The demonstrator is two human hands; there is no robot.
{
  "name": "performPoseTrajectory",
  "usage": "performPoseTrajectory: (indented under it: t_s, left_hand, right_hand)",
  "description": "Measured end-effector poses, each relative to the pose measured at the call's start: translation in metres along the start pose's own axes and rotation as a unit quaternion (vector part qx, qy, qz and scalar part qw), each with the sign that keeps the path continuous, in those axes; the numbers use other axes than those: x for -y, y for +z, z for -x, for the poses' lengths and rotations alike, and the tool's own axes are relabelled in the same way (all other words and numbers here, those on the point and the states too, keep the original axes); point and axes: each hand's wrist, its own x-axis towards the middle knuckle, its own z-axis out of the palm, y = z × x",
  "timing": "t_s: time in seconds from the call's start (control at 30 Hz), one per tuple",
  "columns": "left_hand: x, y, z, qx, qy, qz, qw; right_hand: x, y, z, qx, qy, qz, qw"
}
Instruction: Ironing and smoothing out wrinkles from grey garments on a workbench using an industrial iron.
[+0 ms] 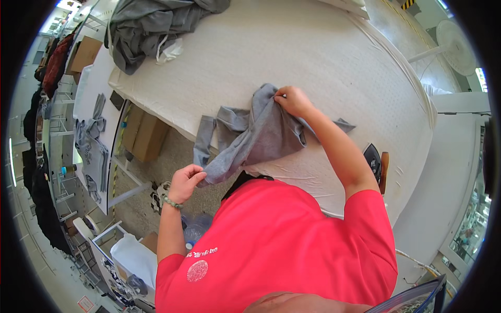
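A grey cloth garment (255,130) is stretched between my two hands at the near edge of a padded, white-covered table. My left hand (187,183), with a beaded bracelet at the wrist, pinches its lower left end just past the table edge. Farther up and to the right, my right hand (294,100) grips the garment's upper end between thumb and fingers. Part of the cloth lies on the table, and a narrow strip of it shows beyond my right forearm. Folds hide the garment's exact shape.
An iron (372,160) with a dark body rests at the table's right side. Grey cloth is heaped (151,28) at the far left of the white table (334,57). Folded grey garments (91,151) lie on a side table at left. A cardboard box (147,136) sits below.
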Motion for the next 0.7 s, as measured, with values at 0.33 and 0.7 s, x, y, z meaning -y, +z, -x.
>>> performPoseTrajectory:
  t_s: [0.33,0.7]
  left_hand:
    - [-0.25,-0.045,-0.027,-0.319,0.516,-0.448,0.656]
    - [-0.459,-0.089,-0.092,-0.358,0.703,-0.525,0.318]
  right_hand:
    - [0.097,-0.218,0.177,-0.469,-0.159,0.118,0.861]
    - [0.189,-0.267,0.31,-0.577,-0.048,0.45,0.68]
